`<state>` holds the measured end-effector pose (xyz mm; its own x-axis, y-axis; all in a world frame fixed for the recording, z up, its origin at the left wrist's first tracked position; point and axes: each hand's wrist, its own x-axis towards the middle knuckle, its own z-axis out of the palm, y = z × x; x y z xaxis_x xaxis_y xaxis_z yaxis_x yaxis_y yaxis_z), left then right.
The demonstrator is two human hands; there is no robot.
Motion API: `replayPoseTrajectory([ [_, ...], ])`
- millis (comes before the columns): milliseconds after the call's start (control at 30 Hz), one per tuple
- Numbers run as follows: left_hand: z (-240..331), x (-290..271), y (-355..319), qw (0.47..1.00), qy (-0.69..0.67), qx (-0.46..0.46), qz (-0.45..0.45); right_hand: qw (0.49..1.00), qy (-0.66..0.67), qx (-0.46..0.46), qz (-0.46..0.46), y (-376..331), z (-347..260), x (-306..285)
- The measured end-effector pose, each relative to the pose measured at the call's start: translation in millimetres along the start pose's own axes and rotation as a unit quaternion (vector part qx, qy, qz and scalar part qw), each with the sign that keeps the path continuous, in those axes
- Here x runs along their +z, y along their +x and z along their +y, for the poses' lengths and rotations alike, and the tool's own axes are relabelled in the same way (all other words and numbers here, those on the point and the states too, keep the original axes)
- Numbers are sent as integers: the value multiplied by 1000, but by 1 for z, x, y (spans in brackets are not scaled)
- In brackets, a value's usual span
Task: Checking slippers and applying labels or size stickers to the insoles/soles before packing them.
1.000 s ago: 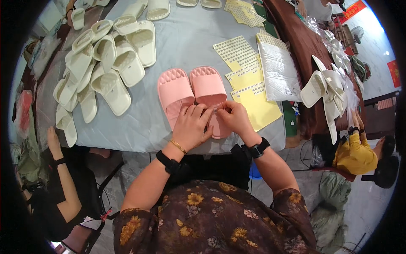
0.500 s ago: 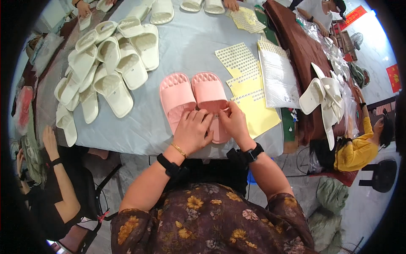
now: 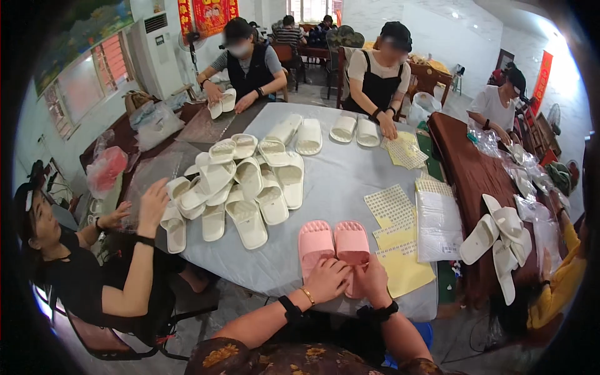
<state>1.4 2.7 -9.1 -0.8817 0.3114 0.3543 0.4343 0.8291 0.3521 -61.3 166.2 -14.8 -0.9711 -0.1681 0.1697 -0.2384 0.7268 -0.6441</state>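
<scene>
A pair of pink slippers lies side by side near the table's front edge, toes away from me: the left pink slipper (image 3: 315,239) and the right pink slipper (image 3: 352,237). My left hand (image 3: 327,280) rests over their heel parts with bent fingers, gripping at the footbeds. At the right slipper, just behind its strap, my right hand (image 3: 373,281) has its fingers pinched together. Whatever lies between those fingertips is hidden. Yellow sticker sheets (image 3: 406,272) with small printed labels spread beside my right hand.
White slippers (image 3: 245,215) form a heap left of centre. A white padded packet (image 3: 439,240) lies at the right. More white slippers (image 3: 497,234) sit on a brown side table (image 3: 459,147). Co-workers surround the table; one at left raises a hand (image 3: 153,203).
My view has tilted up, so the room and the co-workers behind the table now show. My hands stay at the pink slippers. The left co-worker's hand has risen off the table side.
</scene>
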Motion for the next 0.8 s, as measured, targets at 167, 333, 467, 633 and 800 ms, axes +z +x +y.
replayPoseTrajectory([
  [167, 2, -2, -7, 996, -33, -62, 54, 999, 42, 7, 27, -4, 16, -8],
  [333, 7, 5, 0, 977, -22, -180, 113, 986, 165, 25, -30, -30, 35, -10],
  [467, 12, 18, 25, 966, 28, -253, 34, 975, 222, -5, -22, -42, 40, -1],
  [633, 6, 16, 42, 953, 2, -304, -25, 963, 269, 3, -2, -42, 47, -2],
  [800, -10, -17, 35, 968, -71, -227, 78, 950, 312, 20, -16, -46, 44, -9],
])
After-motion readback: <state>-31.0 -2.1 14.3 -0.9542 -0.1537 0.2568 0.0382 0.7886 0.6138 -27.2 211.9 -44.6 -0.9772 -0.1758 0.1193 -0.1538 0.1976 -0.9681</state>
